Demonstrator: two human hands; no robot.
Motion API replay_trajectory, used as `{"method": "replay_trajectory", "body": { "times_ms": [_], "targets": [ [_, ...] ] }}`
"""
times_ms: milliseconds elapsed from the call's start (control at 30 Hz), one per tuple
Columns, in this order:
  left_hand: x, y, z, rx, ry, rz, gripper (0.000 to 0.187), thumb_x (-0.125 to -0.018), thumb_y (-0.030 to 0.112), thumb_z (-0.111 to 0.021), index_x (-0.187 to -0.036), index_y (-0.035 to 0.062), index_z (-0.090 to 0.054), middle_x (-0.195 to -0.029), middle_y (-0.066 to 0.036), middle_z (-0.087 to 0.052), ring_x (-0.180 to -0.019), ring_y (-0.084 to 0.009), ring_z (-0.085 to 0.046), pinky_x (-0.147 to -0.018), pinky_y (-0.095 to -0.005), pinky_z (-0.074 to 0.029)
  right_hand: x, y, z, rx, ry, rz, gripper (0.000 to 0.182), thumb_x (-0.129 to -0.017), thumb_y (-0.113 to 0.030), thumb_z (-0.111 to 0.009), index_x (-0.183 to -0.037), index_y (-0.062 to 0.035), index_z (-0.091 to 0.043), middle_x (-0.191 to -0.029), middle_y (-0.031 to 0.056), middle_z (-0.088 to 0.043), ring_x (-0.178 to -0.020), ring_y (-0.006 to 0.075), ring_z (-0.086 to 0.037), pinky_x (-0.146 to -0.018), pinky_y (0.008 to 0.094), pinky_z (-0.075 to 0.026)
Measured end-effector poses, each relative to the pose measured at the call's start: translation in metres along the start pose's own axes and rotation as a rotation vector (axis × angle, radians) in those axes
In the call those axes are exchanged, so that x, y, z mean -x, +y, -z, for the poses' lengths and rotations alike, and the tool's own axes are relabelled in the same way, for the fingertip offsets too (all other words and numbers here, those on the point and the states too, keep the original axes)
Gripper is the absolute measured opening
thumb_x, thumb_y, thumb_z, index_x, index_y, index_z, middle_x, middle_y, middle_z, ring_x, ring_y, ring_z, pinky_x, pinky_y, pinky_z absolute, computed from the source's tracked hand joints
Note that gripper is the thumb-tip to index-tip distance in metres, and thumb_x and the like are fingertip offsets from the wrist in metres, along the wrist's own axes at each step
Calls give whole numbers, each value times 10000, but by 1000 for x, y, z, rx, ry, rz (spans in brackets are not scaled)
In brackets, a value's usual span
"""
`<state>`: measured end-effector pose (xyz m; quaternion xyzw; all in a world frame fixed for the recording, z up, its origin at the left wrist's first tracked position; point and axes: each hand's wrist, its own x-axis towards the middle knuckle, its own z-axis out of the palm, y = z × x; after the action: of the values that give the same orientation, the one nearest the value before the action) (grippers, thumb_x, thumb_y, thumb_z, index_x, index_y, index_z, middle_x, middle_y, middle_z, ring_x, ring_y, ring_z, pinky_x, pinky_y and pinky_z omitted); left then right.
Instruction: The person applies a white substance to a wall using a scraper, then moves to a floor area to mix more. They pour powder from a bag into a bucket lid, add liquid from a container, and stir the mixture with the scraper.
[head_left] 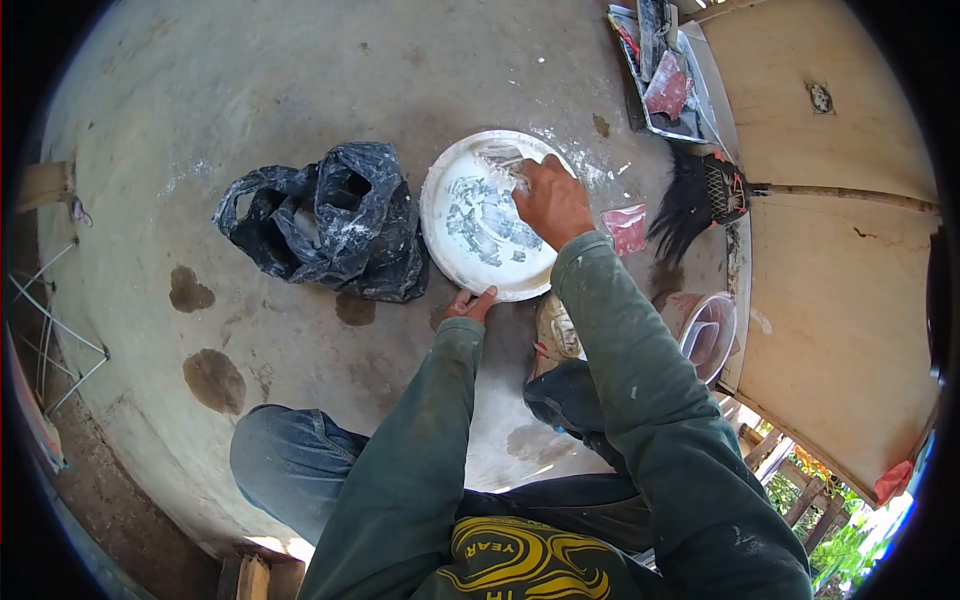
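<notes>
A round white basin [432,228] sits on the concrete floor in front of me, with white paste or powder smeared over its inside and grey patches showing through. My left hand [470,304] holds the near rim, its thumb on the edge. Inside the basin, at the far right, my right hand [556,202] is closed with fingers bent down into the white material [505,160]; whatever it grips is hidden. Just left of the basin lies a crumpled black plastic bag [345,225] dusted with white, its handles standing up.
To the right are a red sheet piece [626,230], a black-bristled broom [685,200] and a clear plastic tub [703,335]. A tray [700,90] of scraps and tools stands at the upper right, near a wooden panel [830,290]. My shoe [556,335] is close below the basin.
</notes>
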<state>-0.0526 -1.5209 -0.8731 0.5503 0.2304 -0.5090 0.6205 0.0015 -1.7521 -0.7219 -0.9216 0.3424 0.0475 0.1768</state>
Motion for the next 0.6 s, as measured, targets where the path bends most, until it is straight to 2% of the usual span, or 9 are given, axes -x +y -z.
{"method": "replay_trajectory", "body": {
  "times_ms": [33,100,167,200,300,400,467,533,600],
  "targets": [
    [-1,0,2,-2,4,-5,611,-768,159,-809,-1255,-88,-536,-1158,-135,-644,-967,-167,-619,-874,-254,-457,4,-3,-4,22,-37,-19,307,-778,-222,-686,-1026,-42,-670,-973,204,-618,-888,386,-638,-791,451,-519],
    [-4,-3,1,-14,34,6,617,-765,151,-811,-1260,-90,-533,-1158,-135,-643,-973,-171,-619,-868,-251,-462,7,10,-5,21,16,68,287,-770,-211,-686,-1006,-49,-668,-962,203,-614,-841,391,-663,-755,465,-538],
    [-1,-4,-1,-13,43,9,624,-766,151,-810,-1269,-88,-529,-1164,-133,-642,-991,-170,-612,-882,-248,-454,6,15,11,12,-46,44,283,-773,-219,-685,-996,-45,-669,-963,207,-615,-835,390,-662,-753,463,-538],
    [0,-4,-3,-22,47,4,631,-767,152,-809,-1278,-86,-525,-1169,-131,-640,-1009,-170,-605,-896,-245,-446,2,14,14,21,-39,10,303,-785,-216,-686,-1035,-45,-674,-959,207,-614,-903,383,-641,-788,446,-527],
    [10,13,-6,-109,1,-32,677,-773,193,-802,-1296,-105,-492,-1181,-174,-633,-1052,-176,-592,-922,-239,-421,-9,2,5,35,-14,0,306,-782,-210,-683,-1041,-47,-668,-956,211,-613,-887,389,-644,-777,454,-527],
    [9,10,-5,37,3,18,657,-769,196,-806,-1280,-96,-516,-1184,-173,-632,-1046,-175,-593,-916,-238,-423,6,0,-9,26,-34,33,328,-785,-237,-682,-1042,-36,-650,-985,221,-610,-854,389,-659,-751,462,-538],
    [5,7,-2,-7,16,9,647,-770,192,-805,-1279,-91,-521,-1182,-172,-633,-1047,-172,-592,-912,-238,-425,13,3,1,33,-99,32,335,-788,-238,-683,-1052,-35,-646,-994,219,-606,-860,390,-659,-750,467,-537],
    [4,1,-3,-61,17,12,638,-771,187,-803,-1277,-86,-526,-1179,-172,-635,-1048,-169,-591,-908,-237,-427,7,8,7,33,-79,29,336,-790,-239,-682,-1054,-35,-645,-1001,219,-603,-864,390,-659,-751,469,-537],
    [3,-1,-4,3,18,-4,617,-772,163,-805,-1274,-80,-541,-1196,-121,-631,-1073,-164,-578,-938,-254,-420,-2,10,7,18,-23,10,335,-799,-239,-675,-1058,-30,-640,-1017,223,-595,-866,394,-661,-753,469,-539]
  ]
}}
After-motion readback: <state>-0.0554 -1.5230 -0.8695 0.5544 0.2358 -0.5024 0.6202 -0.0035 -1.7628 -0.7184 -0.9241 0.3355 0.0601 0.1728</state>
